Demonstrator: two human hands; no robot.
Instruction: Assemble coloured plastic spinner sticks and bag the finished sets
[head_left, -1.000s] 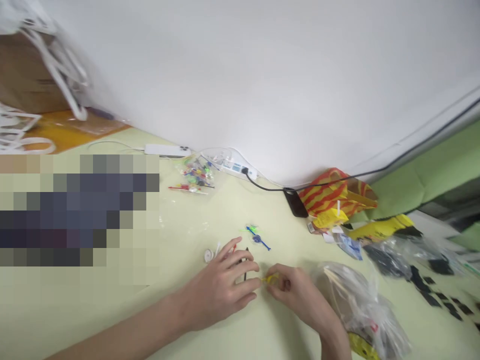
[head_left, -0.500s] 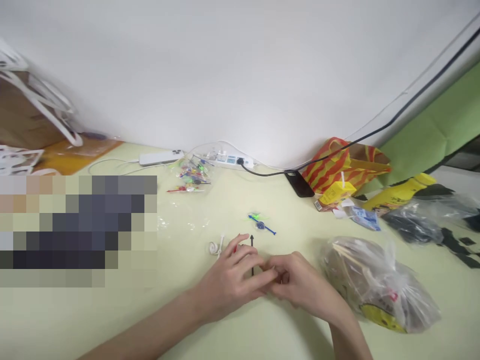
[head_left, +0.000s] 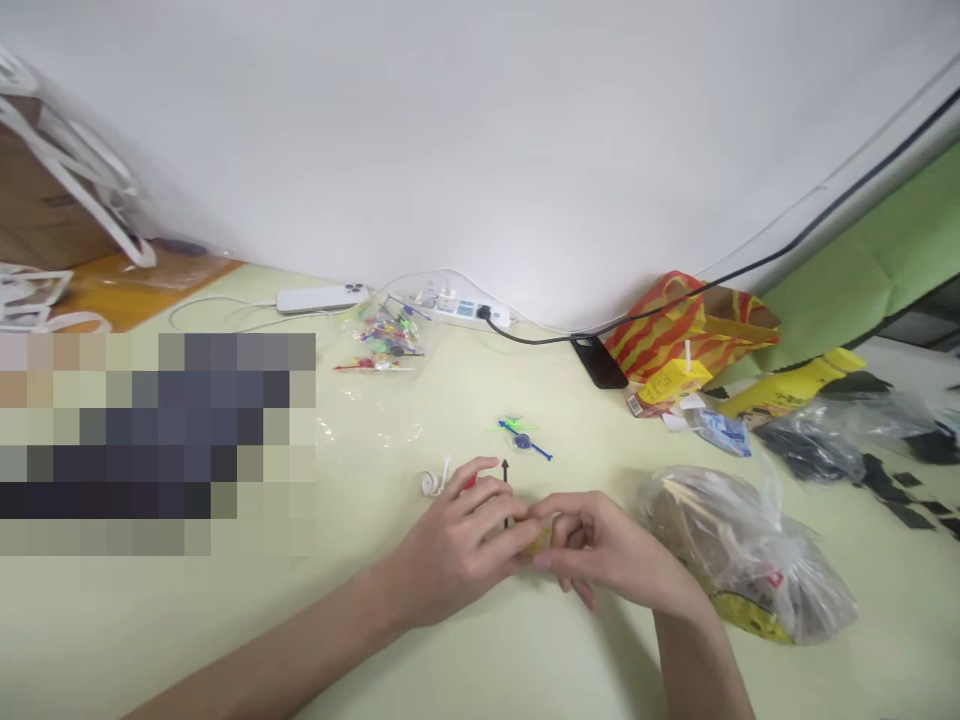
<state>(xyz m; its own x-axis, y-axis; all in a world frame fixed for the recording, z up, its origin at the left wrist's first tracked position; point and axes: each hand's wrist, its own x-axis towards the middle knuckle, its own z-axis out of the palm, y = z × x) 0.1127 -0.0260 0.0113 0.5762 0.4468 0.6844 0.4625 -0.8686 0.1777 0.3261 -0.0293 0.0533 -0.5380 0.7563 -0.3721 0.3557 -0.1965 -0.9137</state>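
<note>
Head view. We have both hands low on the pale green table [head_left: 225, 620], fingertips meeting. Our left hand [head_left: 457, 550] and right hand [head_left: 600, 550] both pinch one small yellow piece [head_left: 541, 540], which sits between the fingertips just above the tabletop; its shape is too small to tell. A thin black pick [head_left: 505, 490] stands behind our left fingers, partly hidden by them. A bit of red [head_left: 470, 483] shows just past our left forefinger, and a small white coil [head_left: 430, 484] lies beside it on the table.

Further back, near but apart from our hands, a blue and green pick cluster [head_left: 521, 438] lies flat. A clear bag of coloured picks [head_left: 382, 345] rests toward the wall, next to a white power strip [head_left: 465, 312]. A dark phone [head_left: 598, 362] lies against an orange striped bag [head_left: 682, 330].

To our right, a clear plastic bag of wooden sticks [head_left: 742, 550] sits just beside our right wrist. Part of the table's left side is blurred out.
</note>
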